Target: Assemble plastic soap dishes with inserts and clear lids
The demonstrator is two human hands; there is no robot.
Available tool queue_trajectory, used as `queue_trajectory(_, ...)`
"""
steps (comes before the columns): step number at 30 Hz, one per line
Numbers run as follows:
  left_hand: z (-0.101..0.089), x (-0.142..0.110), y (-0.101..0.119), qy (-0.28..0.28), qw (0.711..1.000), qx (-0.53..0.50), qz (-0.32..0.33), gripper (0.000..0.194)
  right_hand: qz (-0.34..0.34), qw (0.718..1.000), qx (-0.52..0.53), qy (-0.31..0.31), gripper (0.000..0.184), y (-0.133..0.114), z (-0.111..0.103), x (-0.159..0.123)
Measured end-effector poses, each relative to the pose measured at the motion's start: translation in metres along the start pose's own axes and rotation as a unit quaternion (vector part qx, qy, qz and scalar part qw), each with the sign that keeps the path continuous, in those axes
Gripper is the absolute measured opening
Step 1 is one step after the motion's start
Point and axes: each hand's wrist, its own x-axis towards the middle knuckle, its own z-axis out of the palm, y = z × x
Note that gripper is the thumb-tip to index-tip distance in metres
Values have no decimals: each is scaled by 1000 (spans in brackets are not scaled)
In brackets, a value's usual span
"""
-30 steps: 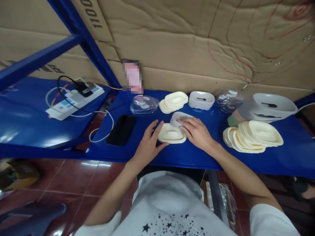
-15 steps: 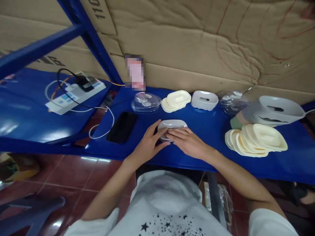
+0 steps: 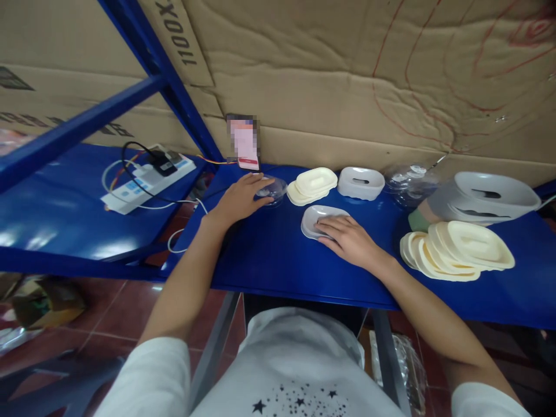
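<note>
My right hand (image 3: 347,240) lies flat, fingers stretched, on a grey oval plastic dish (image 3: 315,219) in the middle of the blue table (image 3: 278,260). My left hand (image 3: 241,197) reaches to the back left and rests with its fingers on a clear plastic lid stack (image 3: 273,188). Whether the fingers grip the clear piece is hard to tell. Behind the grey dish lie a small stack of cream oval trays (image 3: 313,183) and a single grey dish (image 3: 360,182).
At the right are a fanned stack of cream trays (image 3: 460,250), a leaning stack of grey dishes (image 3: 482,200) and more clear lids (image 3: 408,180). A power strip with cables (image 3: 145,176) sits on the left shelf. A phone (image 3: 244,145) leans on the cardboard wall.
My left hand left the grey dish and moved back left to the clear lids. The grey dish, covering the cream tray, slid slightly right under my right hand.
</note>
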Motion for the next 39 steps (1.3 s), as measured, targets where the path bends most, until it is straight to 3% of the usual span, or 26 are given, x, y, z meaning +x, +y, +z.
queue_trajectory(4,-2,-10,21,75,995,-55,35,56,-31,998,59,14,46,-3,-2,2)
queue_trajectory(8,0,-24,75,152,986,-60,34,53,64,987,83,121,75,1,-8,3)
queue_trajectory(11,11,-36,118,147,986,-31,66,54,98,974,126,162,92,6,-8,4)
queue_trajectory(14,25,-43,140,111,987,-14,112,50,98,970,154,158,82,8,-5,6)
queue_trajectory(18,29,-40,123,81,985,-53,142,50,72,971,163,159,60,12,-5,6)
queue_trajectory(21,22,-32,93,53,978,-129,154,67,42,976,163,139,53,17,-10,4)
queue_trajectory(24,16,-25,74,-16,963,-220,155,86,17,978,172,117,48,21,-14,2)
queue_trajectory(26,15,-23,71,-48,950,-264,162,89,5,979,174,111,45,23,-14,1)
queue_trajectory(28,16,-23,73,-45,946,-278,162,85,-1,980,171,103,44,25,-13,0)
queue_trajectory(32,18,-25,80,-21,954,-256,155,80,-1,984,167,70,46,30,-9,-1)
queue_trajectory(39,21,-26,75,-36,958,-231,164,74,-23,983,175,59,50,33,-2,0)
